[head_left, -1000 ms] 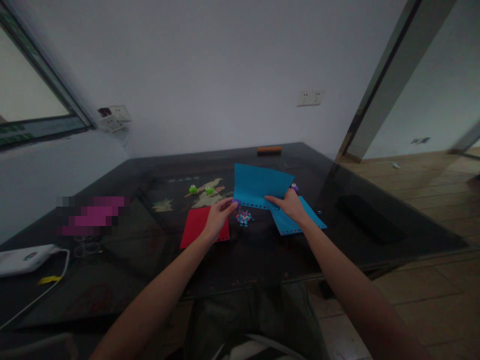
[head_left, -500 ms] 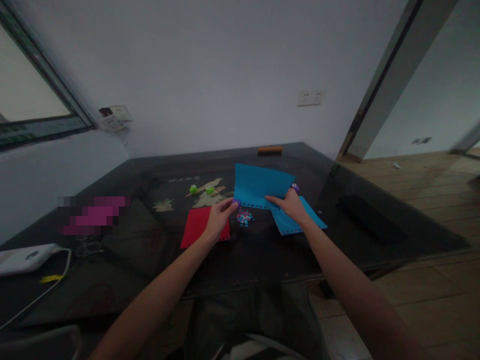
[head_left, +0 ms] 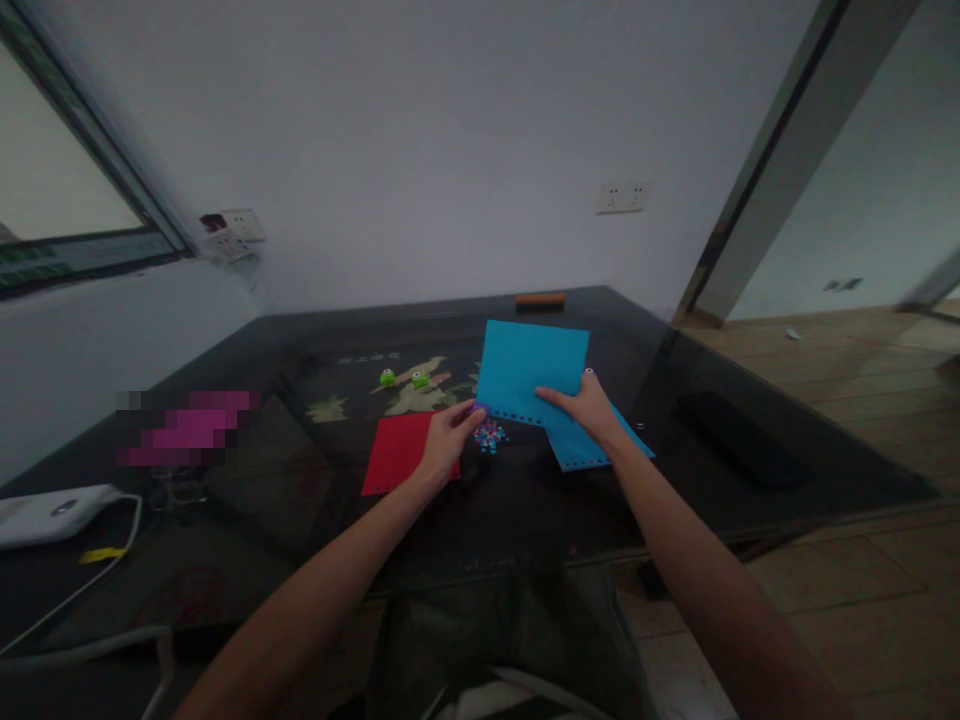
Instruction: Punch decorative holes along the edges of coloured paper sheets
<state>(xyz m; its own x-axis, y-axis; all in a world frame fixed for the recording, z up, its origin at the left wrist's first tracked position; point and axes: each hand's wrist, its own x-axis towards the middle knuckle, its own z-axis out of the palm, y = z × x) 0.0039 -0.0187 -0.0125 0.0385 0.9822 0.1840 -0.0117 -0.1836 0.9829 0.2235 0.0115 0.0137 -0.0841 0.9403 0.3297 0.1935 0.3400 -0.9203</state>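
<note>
My right hand point(head_left: 586, 409) holds a blue paper sheet point(head_left: 531, 370) by its lower edge, which carries a row of punched holes; the sheet is raised off the dark glass table point(head_left: 525, 500). At that sheet's lower left corner my left hand point(head_left: 448, 440) grips a small purple punch point(head_left: 478, 409). A little heap of coloured paper dots point(head_left: 489, 436) lies just below the punch. Under my left hand lies a red sheet point(head_left: 399, 451), and a second blue sheet point(head_left: 592, 443) sits beneath my right hand.
Two green punches point(head_left: 403, 379) stand behind the red sheet. An orange bar point(head_left: 540, 299) lies at the table's far edge, and a dark flat object point(head_left: 739, 447) at the right. On the left are a white device point(head_left: 49, 513) with a cable and a blurred pink patch point(head_left: 187, 428).
The blue sheet has tipped up more upright and shifted slightly right in my right hand. My left hand has moved a little to the right with the purple punch along the sheet's edge.
</note>
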